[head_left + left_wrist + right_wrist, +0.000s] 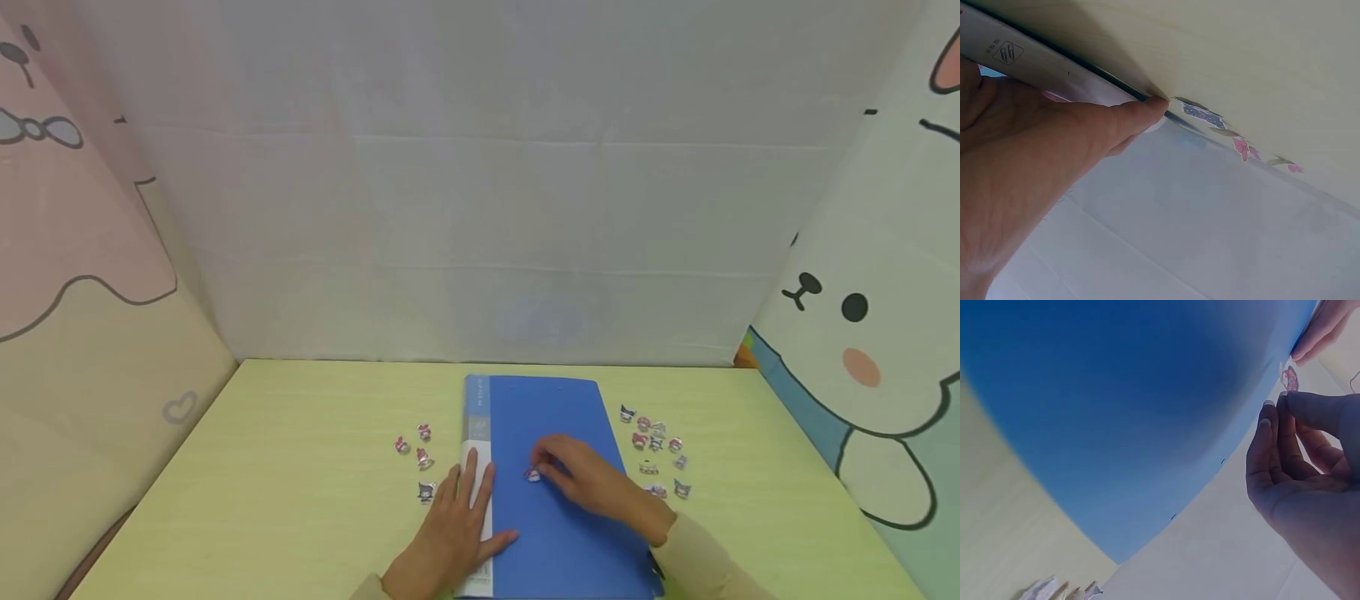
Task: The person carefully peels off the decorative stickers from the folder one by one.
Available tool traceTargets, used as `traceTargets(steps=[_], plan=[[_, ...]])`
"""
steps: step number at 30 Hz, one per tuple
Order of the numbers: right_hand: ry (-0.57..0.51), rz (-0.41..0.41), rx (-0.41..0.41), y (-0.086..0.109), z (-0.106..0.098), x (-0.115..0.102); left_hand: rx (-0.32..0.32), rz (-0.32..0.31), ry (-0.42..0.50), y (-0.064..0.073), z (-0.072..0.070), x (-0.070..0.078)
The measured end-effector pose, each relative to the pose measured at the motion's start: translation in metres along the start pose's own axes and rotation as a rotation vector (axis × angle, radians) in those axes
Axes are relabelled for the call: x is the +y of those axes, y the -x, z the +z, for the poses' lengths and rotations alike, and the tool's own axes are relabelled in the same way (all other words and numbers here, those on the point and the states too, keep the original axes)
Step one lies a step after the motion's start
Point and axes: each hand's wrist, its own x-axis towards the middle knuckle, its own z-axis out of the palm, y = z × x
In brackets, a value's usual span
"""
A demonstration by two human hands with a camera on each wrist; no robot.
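Note:
A blue folder [551,542] with a pale label strip down its spine lies on the table. My left hand [450,533] rests spread over the folder's left edge, fingers straight, thumb on the blue cover. Above the middle of the cover my right hand [588,479] pinches a small pink-and-white cartoon sticker [532,474] between thumb and fingertips. The right wrist view shows the same sticker [1290,379] at the fingertips, close to the cover. Whether it touches the cover I cannot tell.
Several small cartoon stickers [656,443] are scattered right of the folder. Left of it lie several others, among them a dark-and-white sticker [426,492] near the left fingers and a pink sticker [423,458]. A pale curtain [480,208] hangs behind the table [300,467].

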Motion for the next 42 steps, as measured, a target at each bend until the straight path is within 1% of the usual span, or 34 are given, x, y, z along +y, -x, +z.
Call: traceTargets(steps=[3, 8, 15, 20, 25, 28, 32, 39, 42], plan=[[-0.009, 0.005, 0.001, 0.002, -0.002, 0.0, -0.011, -0.002, -0.005, 0.0, -0.001, 0.0], [-0.02, -0.005, 0.016, 0.008, -0.006, 0.0, 0.035, 0.01, -0.047, 0.0, 0.01, -0.002], [-0.007, -0.028, 0.043, 0.015, -0.009, 0.004, 0.017, 0.006, -0.003, 0.0, 0.012, -0.003], [-0.003, -0.04, 0.04, 0.021, -0.012, 0.007, 0.046, 0.015, -0.02, 0.0, 0.013, -0.004], [-0.019, -0.017, 0.021, 0.026, -0.017, 0.007, 0.046, 0.013, -0.008, 0.0, 0.017, -0.005], [-0.018, -0.032, 0.033, 0.029, -0.019, 0.008, 0.052, 0.015, -0.011, 0.0, 0.019, -0.005], [-0.009, -0.067, 0.058, 0.033, -0.021, 0.009, 0.044, 0.015, -0.01, 0.0, 0.019, -0.005], [0.001, -0.086, 0.055, 0.042, -0.027, 0.011, 0.011, 0.014, 0.005, -0.001, 0.016, -0.005], [0.008, -0.09, 0.053, 0.045, -0.029, 0.012, 0.018, 0.013, 0.016, 0.0, 0.015, -0.005]])
